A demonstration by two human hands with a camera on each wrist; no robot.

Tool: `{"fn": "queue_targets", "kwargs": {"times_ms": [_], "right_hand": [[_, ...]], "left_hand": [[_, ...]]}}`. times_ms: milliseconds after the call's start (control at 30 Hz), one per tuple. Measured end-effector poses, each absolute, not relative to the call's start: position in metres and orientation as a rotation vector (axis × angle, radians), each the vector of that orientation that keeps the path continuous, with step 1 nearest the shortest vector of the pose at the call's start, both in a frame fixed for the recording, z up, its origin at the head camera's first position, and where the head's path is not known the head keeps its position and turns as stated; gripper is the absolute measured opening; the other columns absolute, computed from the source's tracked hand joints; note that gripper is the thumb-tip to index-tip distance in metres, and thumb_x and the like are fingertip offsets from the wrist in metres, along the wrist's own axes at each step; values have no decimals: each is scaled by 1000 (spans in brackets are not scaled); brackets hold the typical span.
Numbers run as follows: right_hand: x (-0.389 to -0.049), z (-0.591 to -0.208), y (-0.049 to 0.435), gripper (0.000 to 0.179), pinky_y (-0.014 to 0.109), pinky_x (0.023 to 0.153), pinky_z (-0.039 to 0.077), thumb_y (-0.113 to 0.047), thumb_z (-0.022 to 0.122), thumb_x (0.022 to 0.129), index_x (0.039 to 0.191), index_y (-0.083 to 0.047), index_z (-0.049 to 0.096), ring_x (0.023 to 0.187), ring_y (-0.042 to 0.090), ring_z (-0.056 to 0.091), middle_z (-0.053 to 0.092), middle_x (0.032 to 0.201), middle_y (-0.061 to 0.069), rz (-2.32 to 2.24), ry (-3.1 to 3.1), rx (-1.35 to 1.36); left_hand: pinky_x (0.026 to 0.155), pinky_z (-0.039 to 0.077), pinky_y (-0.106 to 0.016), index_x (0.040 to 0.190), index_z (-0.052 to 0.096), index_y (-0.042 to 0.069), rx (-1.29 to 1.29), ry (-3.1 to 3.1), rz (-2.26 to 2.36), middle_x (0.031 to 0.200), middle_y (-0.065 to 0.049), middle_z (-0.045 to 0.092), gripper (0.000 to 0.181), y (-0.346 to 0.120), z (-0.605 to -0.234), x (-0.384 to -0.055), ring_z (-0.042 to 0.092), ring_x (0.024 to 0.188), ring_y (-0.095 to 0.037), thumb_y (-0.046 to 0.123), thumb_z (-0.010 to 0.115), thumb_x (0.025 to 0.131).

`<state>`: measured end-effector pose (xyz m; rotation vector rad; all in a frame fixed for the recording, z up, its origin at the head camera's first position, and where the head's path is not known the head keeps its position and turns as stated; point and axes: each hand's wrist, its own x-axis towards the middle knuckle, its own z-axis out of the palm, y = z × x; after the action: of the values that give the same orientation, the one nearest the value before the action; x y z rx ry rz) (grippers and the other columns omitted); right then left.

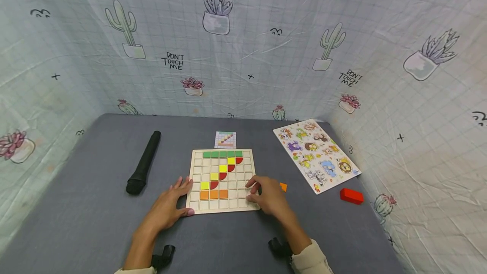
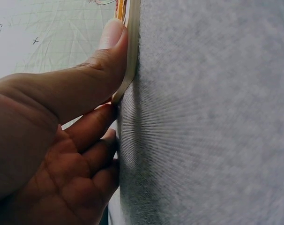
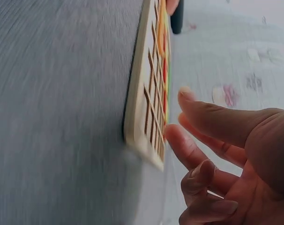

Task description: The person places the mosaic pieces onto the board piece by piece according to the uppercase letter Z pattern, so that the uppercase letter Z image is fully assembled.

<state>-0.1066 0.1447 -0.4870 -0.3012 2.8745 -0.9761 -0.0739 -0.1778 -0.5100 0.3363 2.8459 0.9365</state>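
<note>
A wooden grid board lies on the grey table, holding green pieces along its top row, yellow squares and red rounded pieces in a diagonal, and orange squares low down. My left hand rests at the board's lower-left corner, thumb on its front edge and fingers along its left side. Over the right edge hovers my right hand, thumb and forefinger apart with nothing seen between them. A dark green bit shows beneath it, partly hidden. Just beyond lies an orange piece.
A small pattern card lies behind the board. To the left is a black microphone. An animal puzzle board lies at the right, with a red block near its lower corner. Printed cloth walls enclose the table.
</note>
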Motion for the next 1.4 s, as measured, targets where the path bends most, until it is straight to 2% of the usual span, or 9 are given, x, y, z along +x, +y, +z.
{"fn": "queue_targets", "kwargs": {"times_ms": [200, 400, 500, 600, 833, 1100, 1400], "right_hand": [[-98, -486, 178, 31, 36, 73, 48, -17, 95, 78, 103, -21, 77, 84, 15, 62, 68, 87, -6, -897, 2957, -204], [-91, -486, 206, 31, 41, 77, 51, -19, 97, 76, 99, -22, 76, 86, 14, 60, 66, 91, -5, -754, 2998, -111], [-89, -487, 213, 29, 40, 75, 51, -18, 97, 76, 96, -22, 76, 86, 13, 59, 65, 91, -4, -707, 2994, -89], [-89, -490, 217, 26, 37, 68, 48, -19, 97, 77, 91, -23, 75, 81, 13, 57, 64, 88, -5, -700, 2983, -62], [-91, -495, 217, 29, 32, 60, 41, -26, 97, 78, 81, -24, 68, 69, 11, 53, 60, 75, -8, -719, 2972, -25], [-95, -495, 205, 25, 27, 58, 40, -22, 94, 80, 83, -24, 70, 62, 8, 50, 56, 67, -10, -859, 2977, -163], [-106, -488, 168, 19, 28, 66, 43, -24, 91, 85, 85, -22, 71, 70, 9, 54, 62, 73, -10, -984, 2969, -212]], "left_hand": [[128, 25, -70, 161, 43, 2, 341, 2842, 943, 169, -21, 36, 97, -179, -513, -74, 27, 161, -46, 20, 93, 79], [128, 24, -69, 161, 42, 2, 340, 2843, 957, 169, -20, 36, 97, -180, -514, -74, 26, 161, -45, 18, 92, 80], [128, 24, -69, 161, 43, 2, 351, 2847, 953, 169, -20, 36, 96, -181, -514, -74, 26, 161, -46, 18, 92, 80], [128, 25, -69, 161, 43, 2, 348, 2851, 939, 169, -20, 36, 97, -181, -514, -74, 26, 161, -45, 18, 92, 80], [128, 25, -69, 161, 42, 2, 348, 2854, 931, 169, -20, 36, 97, -181, -514, -75, 26, 161, -45, 19, 92, 80], [128, 24, -71, 162, 42, 3, 336, 2851, 913, 169, -20, 36, 98, -180, -513, -75, 26, 161, -46, 21, 92, 80], [128, 23, -71, 162, 41, 4, 319, 2846, 912, 170, -19, 35, 98, -180, -514, -75, 25, 162, -46, 19, 92, 80]]}}
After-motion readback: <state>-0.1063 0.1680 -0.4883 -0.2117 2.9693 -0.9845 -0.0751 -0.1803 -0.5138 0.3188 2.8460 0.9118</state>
